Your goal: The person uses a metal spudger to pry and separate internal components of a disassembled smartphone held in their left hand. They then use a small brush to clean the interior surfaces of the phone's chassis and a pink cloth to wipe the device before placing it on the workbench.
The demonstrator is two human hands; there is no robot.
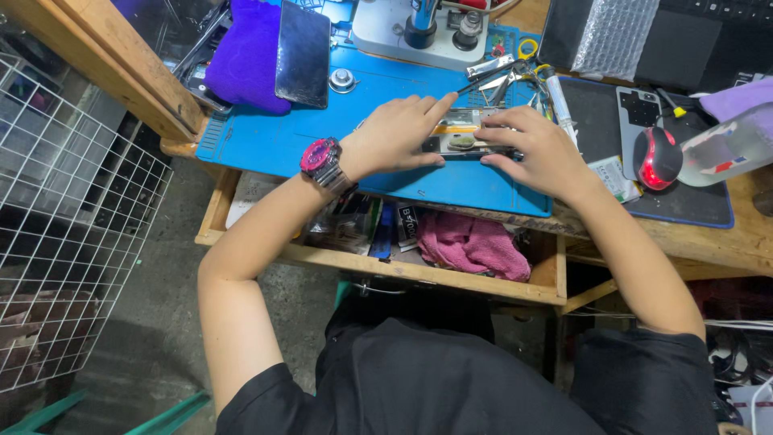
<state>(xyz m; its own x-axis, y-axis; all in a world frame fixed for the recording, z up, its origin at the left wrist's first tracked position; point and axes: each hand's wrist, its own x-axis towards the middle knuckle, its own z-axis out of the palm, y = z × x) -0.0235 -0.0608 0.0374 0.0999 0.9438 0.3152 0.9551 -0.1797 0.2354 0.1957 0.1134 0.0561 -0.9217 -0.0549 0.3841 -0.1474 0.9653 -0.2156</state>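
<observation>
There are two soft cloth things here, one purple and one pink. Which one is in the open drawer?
The pink cloth: it lies crumpled in the open wooden drawer below the hands. The purple cloth sits up on the blue mat.

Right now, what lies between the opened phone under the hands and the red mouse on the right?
In the head view, the right hand covers part of that stretch between the opened phone and red mouse; beyond it lie a white syringe-like tube and a small pale packet.
</observation>
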